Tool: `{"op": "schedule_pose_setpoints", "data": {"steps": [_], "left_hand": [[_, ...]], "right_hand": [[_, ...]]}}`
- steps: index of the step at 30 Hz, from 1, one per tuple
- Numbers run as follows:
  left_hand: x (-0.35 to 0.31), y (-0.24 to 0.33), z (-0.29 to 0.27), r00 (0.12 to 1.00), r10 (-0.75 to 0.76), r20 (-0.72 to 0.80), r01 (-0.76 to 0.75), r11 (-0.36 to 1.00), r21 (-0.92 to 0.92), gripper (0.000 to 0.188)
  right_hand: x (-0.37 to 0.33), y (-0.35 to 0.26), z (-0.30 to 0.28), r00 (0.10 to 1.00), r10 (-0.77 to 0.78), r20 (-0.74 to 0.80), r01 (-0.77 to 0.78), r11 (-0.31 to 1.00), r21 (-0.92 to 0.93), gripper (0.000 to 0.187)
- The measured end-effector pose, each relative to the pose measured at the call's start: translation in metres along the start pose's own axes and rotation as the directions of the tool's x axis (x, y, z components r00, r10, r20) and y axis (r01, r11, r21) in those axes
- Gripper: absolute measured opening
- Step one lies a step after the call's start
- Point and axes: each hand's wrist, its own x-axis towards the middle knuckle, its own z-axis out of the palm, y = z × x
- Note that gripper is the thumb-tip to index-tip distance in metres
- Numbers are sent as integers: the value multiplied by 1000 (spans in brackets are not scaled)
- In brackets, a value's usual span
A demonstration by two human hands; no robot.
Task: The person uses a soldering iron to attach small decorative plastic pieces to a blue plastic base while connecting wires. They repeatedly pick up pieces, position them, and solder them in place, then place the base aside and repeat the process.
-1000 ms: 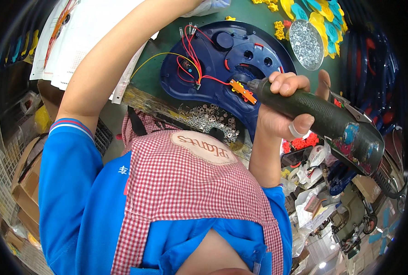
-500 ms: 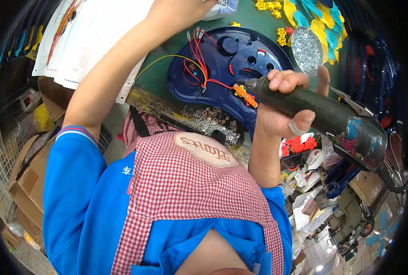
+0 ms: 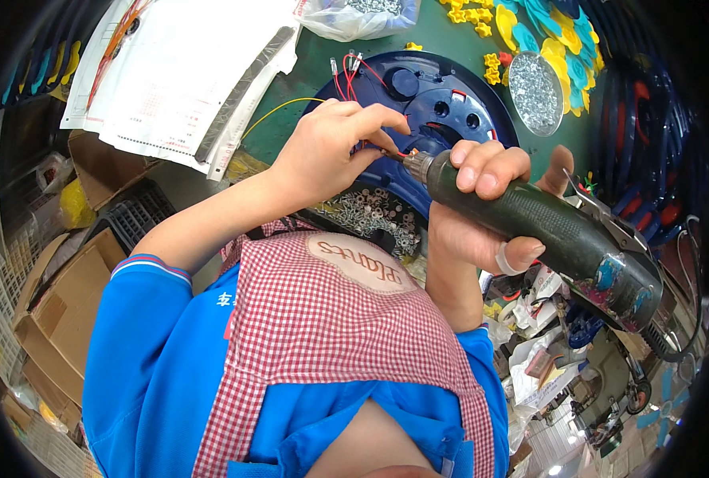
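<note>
My right hand is wrapped round a dark green electric screwdriver, a finger ringed by a pale band. The tool's tip points left over a dark blue plastic housing lying on the green table. My left hand is at that tip, thumb and fingertips pinched together. What they hold is too small or hidden to make out. Red wires rise from the housing behind my left hand, and a yellow wire runs off to the left. The hand hides most of an orange strip on the housing.
Loose screws lie at the table's near edge. A plastic bag and a round dish hold small metal parts. White papers lie at the left, yellow star-shaped pieces and teal and yellow pieces at the far right.
My left hand has come back from the bag of small metal parts to the screwdriver's tip. The screwdriver has shifted slightly left and down, still in my right hand.
</note>
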Motion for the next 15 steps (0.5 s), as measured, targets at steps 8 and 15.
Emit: {"op": "schedule_pose_setpoints", "data": {"steps": [8, 15], "left_hand": [[-3, 2, 1, 992, -123, 13, 124, 984, -130, 36], [-2, 3, -1, 999, -19, -27, 19, 1000, -8, 36]], "right_hand": [[-1, 0, 5, 1000, -4, -27, 4, 1000, -11, 87], [-1, 0, 10, 992, -13, -126, 16, 1000, 22, 97]]}}
